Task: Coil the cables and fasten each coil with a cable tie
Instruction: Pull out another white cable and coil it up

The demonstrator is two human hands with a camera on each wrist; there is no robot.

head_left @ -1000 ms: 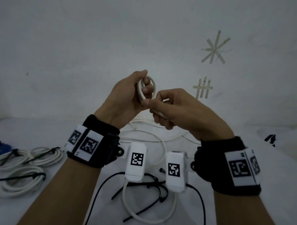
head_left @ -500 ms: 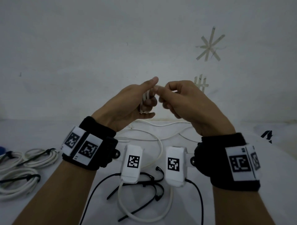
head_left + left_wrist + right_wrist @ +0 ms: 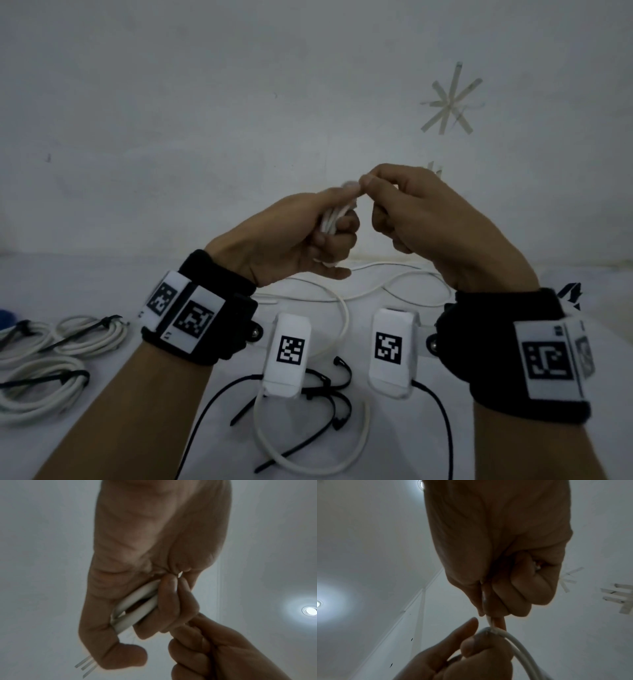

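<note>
In the head view I hold a white cable up in front of the wall. My left hand grips several of its strands folded into a small bundle, thumb on top. My right hand pinches the cable's end against the left thumb tip. The left wrist view shows the left hand's fingers curled round the white strands, the right hand close beside them. In the right wrist view the right hand pinches the cable tip, and the cable arcs down over the left hand.
The rest of the white cable trails in loose loops on the white table. Several black cable ties lie near the front, under my wrists. Two tied white coils rest at the left. Tape marks are on the wall.
The right hand has come up from beside the loop to the top of it, where it now meets the left thumb tip. The open loop is now squeezed flat in the left hand.
</note>
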